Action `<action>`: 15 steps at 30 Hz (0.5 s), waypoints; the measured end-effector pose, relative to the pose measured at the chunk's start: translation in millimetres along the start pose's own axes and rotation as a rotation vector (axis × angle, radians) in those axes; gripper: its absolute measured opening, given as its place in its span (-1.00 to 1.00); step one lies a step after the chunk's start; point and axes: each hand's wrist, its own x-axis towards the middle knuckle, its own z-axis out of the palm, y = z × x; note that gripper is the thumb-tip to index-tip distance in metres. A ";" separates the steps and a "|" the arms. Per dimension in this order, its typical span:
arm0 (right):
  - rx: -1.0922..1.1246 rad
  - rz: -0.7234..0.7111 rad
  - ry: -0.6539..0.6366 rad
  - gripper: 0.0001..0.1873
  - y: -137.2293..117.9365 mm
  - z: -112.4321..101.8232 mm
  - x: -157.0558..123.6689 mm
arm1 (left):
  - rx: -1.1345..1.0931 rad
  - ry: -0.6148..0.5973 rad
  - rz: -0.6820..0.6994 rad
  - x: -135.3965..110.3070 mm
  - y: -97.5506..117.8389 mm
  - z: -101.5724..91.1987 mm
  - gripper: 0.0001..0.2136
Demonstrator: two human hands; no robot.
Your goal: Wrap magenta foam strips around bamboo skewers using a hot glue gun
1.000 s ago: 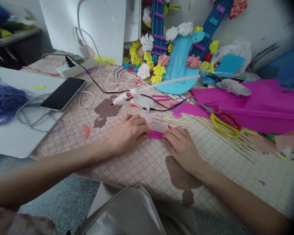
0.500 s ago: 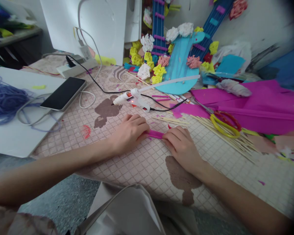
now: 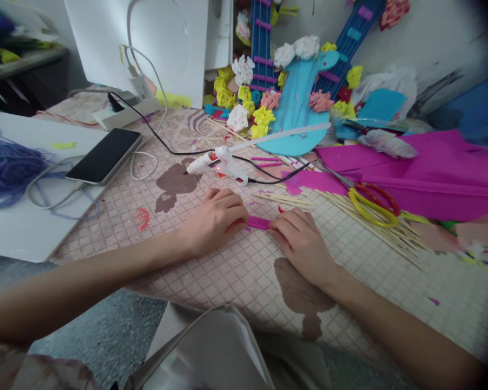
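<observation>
A narrow magenta paper strip (image 3: 259,222) lies across the cloth-covered table between my two hands. My left hand (image 3: 217,219) is closed on its left end, fingers curled down over it. At the right end, the fingertips of my right hand (image 3: 299,238) pinch it. Whether a stick lies inside the strip cannot be seen. Just beyond my hands rests a white glue gun (image 3: 219,163) with a small lit light and a long glue stick in its back. Several thin wooden sticks (image 3: 284,200) lie near my right fingers.
Scissors (image 3: 372,206) with yellow and red handles lie over more wooden sticks at the right, beside magenta paper sheets (image 3: 427,173). Paper flowers and a blue guitar-shaped craft (image 3: 299,108) stand behind. A phone (image 3: 104,155), blue yarn (image 3: 10,168) and a power strip (image 3: 126,111) are at left.
Almost nothing differs. Both hands keep hold of the magenta paper strip in nearly the same place, and the view has shifted very slightly.
</observation>
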 end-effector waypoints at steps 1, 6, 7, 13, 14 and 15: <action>0.003 -0.001 0.004 -0.82 0.0 0.0 0.1 | -0.001 0.002 0.000 0.0 0.1 0.0 -0.88; 0.010 -0.013 0.019 -0.83 0.0 -0.1 0.4 | 0.002 0.005 -0.004 0.2 0.4 -0.4 -0.88; 0.012 -0.013 0.020 -0.83 0.1 0.0 0.3 | 0.004 0.001 -0.004 0.2 0.3 -0.5 -0.88; 0.066 0.008 0.044 -0.89 1.2 0.4 -1.8 | 0.009 -0.044 -0.010 0.4 -0.7 -0.7 -0.85; 0.075 0.009 0.050 -0.90 1.3 0.4 -2.2 | 0.009 -0.046 -0.014 0.5 -0.6 -0.6 -0.84; 0.081 0.007 0.054 -0.90 1.4 0.3 -2.5 | 0.008 -0.047 -0.016 0.6 -0.5 -0.6 -0.84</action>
